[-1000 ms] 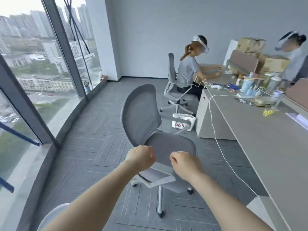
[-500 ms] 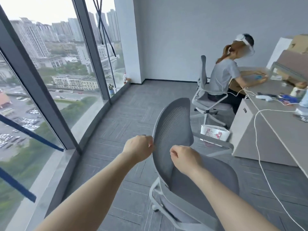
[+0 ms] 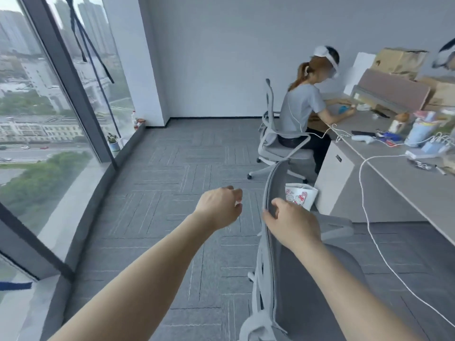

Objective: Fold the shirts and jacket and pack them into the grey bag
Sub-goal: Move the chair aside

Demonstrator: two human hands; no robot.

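No shirt, jacket or grey bag is in view. Both my forearms reach forward over the grey carpet. My left hand (image 3: 219,207) hovers in the air with its fingers curled in and holds nothing. Just to its right, my right hand (image 3: 293,222) grips the edge of the grey mesh chair back (image 3: 275,178), thumb on the near side and fingers over the rim. The chair is seen edge-on, with its seat (image 3: 320,291) under my right forearm.
A long grey desk (image 3: 406,183) runs along the right with clutter and a white cable (image 3: 364,193) hanging to the floor. A seated person (image 3: 300,112) works at its far end. A white printed bag (image 3: 299,194) stands on the floor. Floor-to-ceiling window (image 3: 37,94) on the left.
The view has swung back to the right. The chair has turned edge-on, and my right hand, held in a fist before, now holds the chair back's edge.
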